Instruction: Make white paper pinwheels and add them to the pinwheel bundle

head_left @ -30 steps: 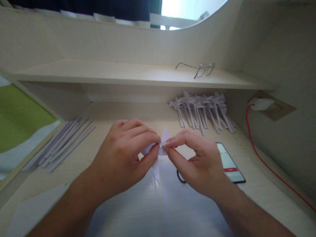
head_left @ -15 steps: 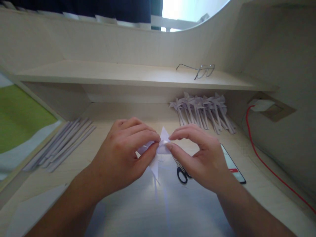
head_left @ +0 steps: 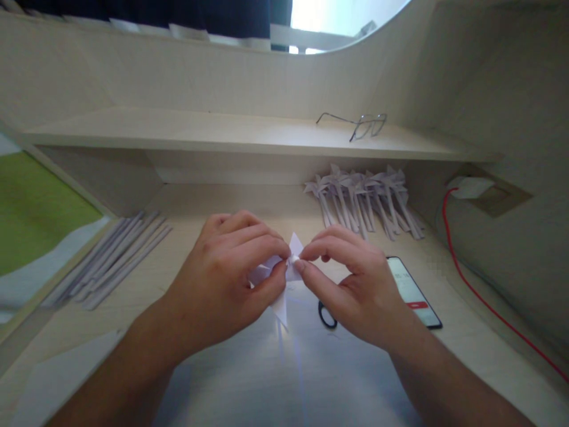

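Observation:
Between my hands is a white paper pinwheel, with pointed blades sticking out above and below my fingers. My left hand pinches it near the centre with thumb and forefinger. From the other side, my right hand closes thumb and forefinger on a small white piece at the pinwheel's centre. My fingers hide most of the middle. Below the right hand, black-handled scissors lie partly covered on the desk.
Rolled paper sticks lie at the left. Finished paper pinwheels are stacked at the back right. A phone lies beside my right wrist. Glasses rest on the shelf. A red cable runs down the right side.
My right hand has shifted slightly left, its fingertips now closed together at the pinwheel's centre. More of the phone shows and less of the scissors. My left hand keeps its pinch.

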Demonstrator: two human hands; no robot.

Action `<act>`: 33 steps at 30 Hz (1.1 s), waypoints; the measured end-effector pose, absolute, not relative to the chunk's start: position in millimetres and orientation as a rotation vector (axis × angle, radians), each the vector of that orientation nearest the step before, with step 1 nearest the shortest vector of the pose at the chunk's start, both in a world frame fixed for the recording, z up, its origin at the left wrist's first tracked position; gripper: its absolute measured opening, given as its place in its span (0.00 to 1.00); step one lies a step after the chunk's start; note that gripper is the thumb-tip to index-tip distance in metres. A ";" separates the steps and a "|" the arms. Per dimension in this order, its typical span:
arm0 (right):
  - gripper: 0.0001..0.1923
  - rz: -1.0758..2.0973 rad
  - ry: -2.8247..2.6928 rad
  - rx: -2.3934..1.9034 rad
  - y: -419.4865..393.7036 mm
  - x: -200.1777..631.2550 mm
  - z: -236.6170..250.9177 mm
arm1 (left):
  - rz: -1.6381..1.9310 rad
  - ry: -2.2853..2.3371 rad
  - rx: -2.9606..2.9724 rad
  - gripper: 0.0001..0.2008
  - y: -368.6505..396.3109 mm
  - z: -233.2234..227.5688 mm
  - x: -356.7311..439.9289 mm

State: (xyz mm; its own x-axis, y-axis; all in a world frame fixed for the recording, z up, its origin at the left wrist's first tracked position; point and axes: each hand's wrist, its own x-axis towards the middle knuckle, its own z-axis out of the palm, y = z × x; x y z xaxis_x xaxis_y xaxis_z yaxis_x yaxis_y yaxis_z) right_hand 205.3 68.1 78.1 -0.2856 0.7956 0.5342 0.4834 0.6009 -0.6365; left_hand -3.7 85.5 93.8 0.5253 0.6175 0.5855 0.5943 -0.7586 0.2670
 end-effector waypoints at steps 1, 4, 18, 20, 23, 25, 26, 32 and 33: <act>0.04 0.442 -1.946 -1.016 67.8 204.9 78.1 | 1.063 1.075 2.715 0.04 85.7 93.4 -3.5; 0.04 0.437 -1.951 -1.001 67.3 203.5 77.6 | 1.060 1.068 2.719 0.05 85.8 92.2 -3.7; 0.06 0.375 -2.041 -0.842 71.8 207.4 79.9 | 1.068 1.109 2.623 0.07 84.3 97.6 -8.1; 0.06 0.402 -2.051 -0.819 72.5 207.5 80.0 | 1.077 1.117 2.612 0.06 84.0 97.5 -8.2; 0.06 0.414 -2.059 -0.773 73.2 207.7 79.6 | 1.077 1.164 2.596 0.03 84.0 97.3 -7.7; 0.06 0.403 -2.066 -0.751 73.6 207.9 79.3 | 1.069 1.199 2.588 0.01 84.1 97.4 -7.2; 0.06 0.392 -2.070 -0.747 73.8 208.0 79.3 | 1.069 1.208 2.584 0.01 84.2 97.4 -7.1; 0.07 0.280 -2.086 -0.710 74.8 208.9 81.2 | 1.069 1.179 2.548 0.02 86.0 97.4 -8.3; 0.07 0.265 -2.094 -0.701 74.6 209.0 81.7 | 1.072 1.171 2.550 0.02 86.4 97.4 -8.6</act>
